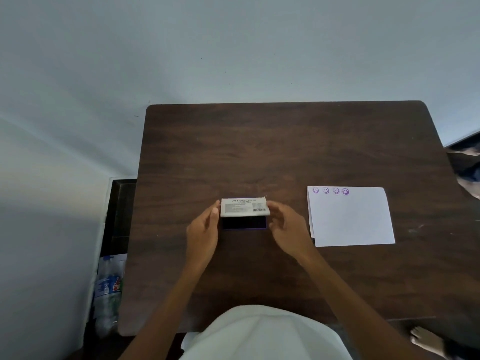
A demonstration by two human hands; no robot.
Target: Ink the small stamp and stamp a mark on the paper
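Between both hands sits the rectangular purple ink pad (244,222), its white labelled lid (244,207) raised; the left hand (204,229) pinches the lid's left edge, the right hand (285,226) its right edge, fingers curled. The white folded paper (350,219) lies right, apart.

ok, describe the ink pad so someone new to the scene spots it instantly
On the dark wooden table, look at the middle, left of the white paper. The ink pad sits between the left hand and right hand: a dark purple-edged rectangle under a raised white labelled lid.
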